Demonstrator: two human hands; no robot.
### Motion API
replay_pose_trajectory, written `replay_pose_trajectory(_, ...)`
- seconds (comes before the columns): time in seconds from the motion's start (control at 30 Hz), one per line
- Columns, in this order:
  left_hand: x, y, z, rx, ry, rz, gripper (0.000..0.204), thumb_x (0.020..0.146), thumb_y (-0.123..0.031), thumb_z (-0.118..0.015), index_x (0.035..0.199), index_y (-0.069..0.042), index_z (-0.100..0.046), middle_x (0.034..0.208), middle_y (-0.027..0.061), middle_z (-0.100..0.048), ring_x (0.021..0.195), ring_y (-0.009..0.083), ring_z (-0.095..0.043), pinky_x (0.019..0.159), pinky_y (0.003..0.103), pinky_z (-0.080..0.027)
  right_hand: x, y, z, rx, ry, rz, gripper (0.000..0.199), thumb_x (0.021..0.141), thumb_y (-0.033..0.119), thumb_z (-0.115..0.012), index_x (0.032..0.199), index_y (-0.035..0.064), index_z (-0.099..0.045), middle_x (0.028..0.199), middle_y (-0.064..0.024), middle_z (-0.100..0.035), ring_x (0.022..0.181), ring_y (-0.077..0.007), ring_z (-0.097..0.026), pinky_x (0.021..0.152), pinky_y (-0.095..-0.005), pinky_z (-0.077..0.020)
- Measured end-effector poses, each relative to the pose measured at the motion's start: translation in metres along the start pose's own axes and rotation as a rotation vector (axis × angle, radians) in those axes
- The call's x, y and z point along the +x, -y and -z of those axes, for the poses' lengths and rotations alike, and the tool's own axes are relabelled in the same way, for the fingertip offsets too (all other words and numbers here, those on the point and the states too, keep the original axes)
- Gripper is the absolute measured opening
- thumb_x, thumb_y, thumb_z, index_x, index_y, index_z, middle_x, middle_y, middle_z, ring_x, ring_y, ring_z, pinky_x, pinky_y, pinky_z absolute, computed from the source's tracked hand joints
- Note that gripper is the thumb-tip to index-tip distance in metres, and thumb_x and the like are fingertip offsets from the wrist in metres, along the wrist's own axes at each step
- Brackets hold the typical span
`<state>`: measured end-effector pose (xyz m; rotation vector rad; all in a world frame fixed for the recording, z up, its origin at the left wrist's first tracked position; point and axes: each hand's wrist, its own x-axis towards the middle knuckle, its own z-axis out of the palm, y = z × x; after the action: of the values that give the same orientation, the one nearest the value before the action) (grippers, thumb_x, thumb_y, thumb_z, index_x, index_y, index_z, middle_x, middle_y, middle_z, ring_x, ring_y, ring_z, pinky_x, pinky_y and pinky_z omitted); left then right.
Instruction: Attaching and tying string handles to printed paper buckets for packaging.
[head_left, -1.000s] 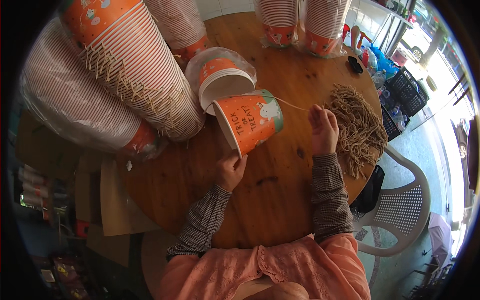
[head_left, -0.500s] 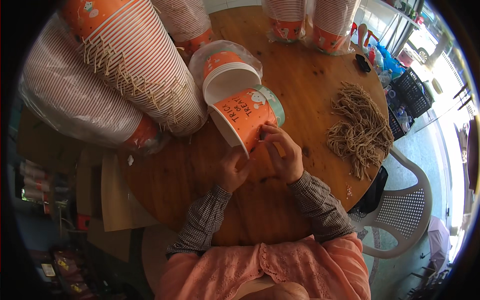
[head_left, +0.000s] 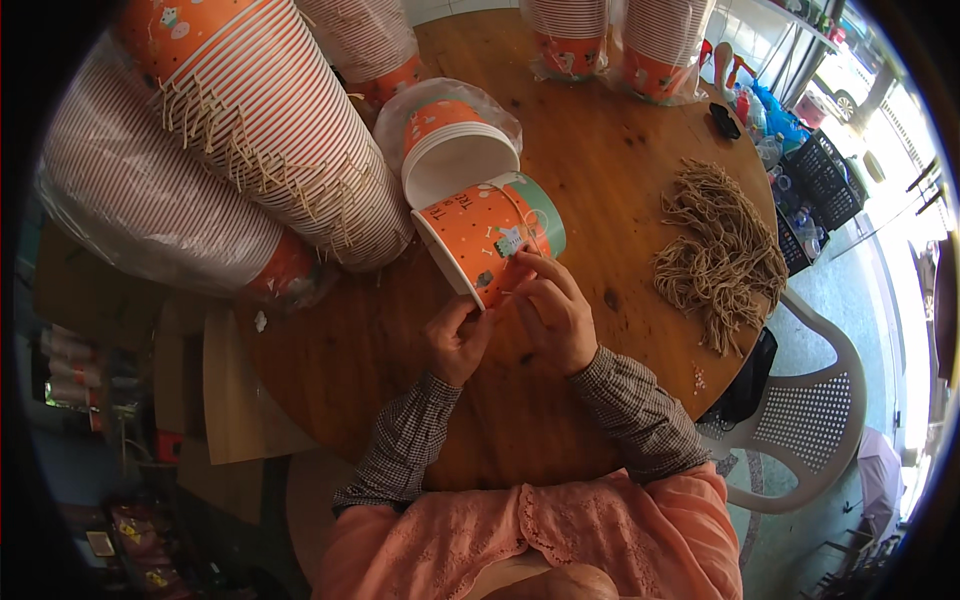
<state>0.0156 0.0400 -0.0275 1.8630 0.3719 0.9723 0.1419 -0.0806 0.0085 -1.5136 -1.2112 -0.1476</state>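
Note:
An orange paper bucket (head_left: pixel 478 232) with a green base band lies tilted on its side, its open mouth facing left. My left hand (head_left: pixel 458 338) is closed at the near edge of its rim, thumb and fingers pinching the rim. My right hand (head_left: pixel 556 312) is closed beside the bucket's wall, fingertips pinched against the printed side. A thin cord (head_left: pixel 540 226) runs along the side near the base and curls in a small loop by those fingertips. Whether the pinch holds that cord is too small to tell. Behind it lies a short stack of nested buckets (head_left: pixel 462 165) partly in clear plastic.
A tall leaning stack of buckets (head_left: pixel 290 120) with short cord ends along its rims fills the left, beside a plastic-wrapped stack (head_left: pixel 150 180). More wrapped stacks (head_left: pixel 655 50) stand at the back. A heap of tan cord (head_left: pixel 715 260) lies right, near a plastic chair (head_left: pixel 800 420).
The bucket has turned about its length, so its lettering moved up and away and another printed figure faces me. A loop of cord now shows near my right fingertips. Both hands stay nearly in place.

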Motion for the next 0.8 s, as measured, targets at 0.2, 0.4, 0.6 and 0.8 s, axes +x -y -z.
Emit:
replay_pose_trajectory(0.2, -0.0001, -0.0008, -0.0001, 0.023, 0.018, -0.013, 0.014, 0.084, -0.004, -0.068, 0.098, 0.000, -0.065, 0.083, 0.0068, -0.065, 0.070, 0.0130, -0.061, 0.062, 0.026, -0.049, -0.0003, 0.0007, -0.0005, -0.007, -0.023, 0.005, 0.011, 0.081, 0.001, -0.067, 0.088, 0.0015, -0.059, 0.124, -0.0172, -0.058, 0.116, -0.0357, -0.056, 0.093, -0.0433, -0.0484)
replay_pose_trajectory(0.4, -0.0019, -0.0016, -0.0012, 0.009, 0.048, 0.006, 0.019, 0.085, -0.004, -0.069, 0.103, 0.000, -0.066, 0.090, 0.0089, -0.068, 0.078, 0.0146, -0.067, 0.070, 0.027, -0.054, 0.0027, 0.0037, -0.0007, -0.035, -0.026, 0.079, 0.013, 0.079, 0.001, -0.068, 0.086, 0.0018, -0.057, 0.121, -0.0168, -0.059, 0.116, -0.0355, -0.056, 0.093, -0.0432, -0.0499)
replay_pose_trajectory(0.6, -0.0069, 0.0046, -0.0057, -0.049, 0.024, 0.001, 0.032, 0.085, -0.005, -0.071, 0.115, 0.000, -0.061, 0.098, 0.0102, -0.068, 0.086, 0.0174, -0.069, 0.076, 0.028, -0.055, 0.0021, 0.0072, -0.0002, -0.041, -0.001, 0.072, 0.016, 0.077, -0.002, -0.069, 0.089, 0.0018, -0.060, 0.123, -0.0163, -0.059, 0.117, -0.0342, -0.057, 0.094, -0.0415, -0.0483)
replay_pose_trajectory(0.8, -0.0043, -0.0002, -0.0051, -0.026, 0.073, -0.039, 0.038, 0.085, -0.004, -0.071, 0.120, 0.001, -0.058, 0.101, 0.0106, -0.068, 0.089, 0.0183, -0.069, 0.078, 0.029, -0.056, 0.0036, 0.0045, 0.0009, -0.107, -0.007, 0.148, 0.017, 0.076, 0.003, -0.070, 0.086, 0.0019, -0.055, 0.118, -0.0166, -0.059, 0.114, -0.0362, -0.058, 0.090, -0.0432, -0.0519)
